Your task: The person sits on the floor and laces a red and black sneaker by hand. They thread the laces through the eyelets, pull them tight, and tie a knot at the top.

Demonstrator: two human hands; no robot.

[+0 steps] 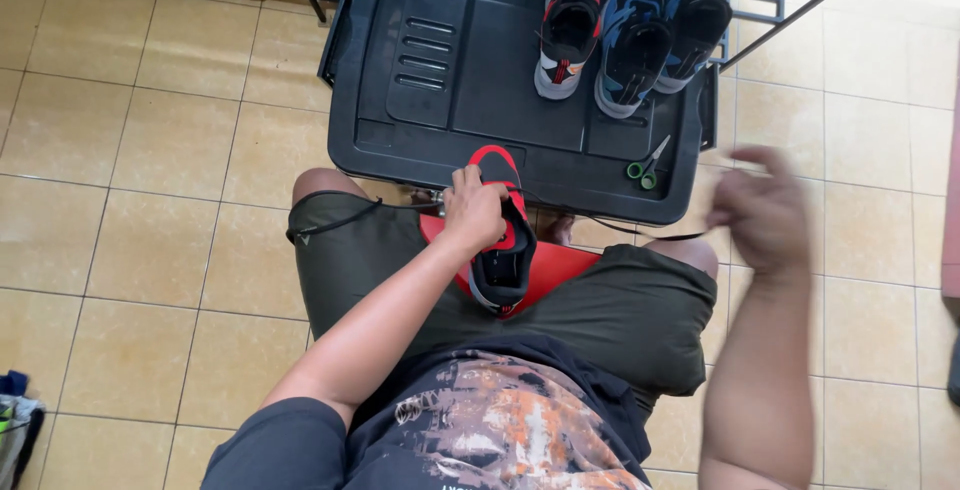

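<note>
So we've got the red-and-black shoe (503, 240) sitting in our lap, toe pointing out toward the near edge of the black bin lid (470, 70). Our left hand (474, 208) is clamped over the top of it, fingers curled round the upper, which looks like it's there to keep the shoe from rolling off our thighs. Our right hand (762, 208) is up in the air off to the right, blurred, loosely closed; a thin dark lace (600, 222) runs from the shoe toward it, but we honestly can't tell whether it's pinching the end.

Up on the lid, three more shoes sit heel-toward-us along the far right corner: one red and black (568, 25), two blue (660, 30). Green-handled scissors (646, 165) lie near the front right edge, close to the right hand.

Room-wise, the left and middle of the lid are bare, so there's space there. Tiled floor (150, 150) opens out wide on the left; the right side is tighter, with a rack leg and something reddish at the frame edge.
</note>
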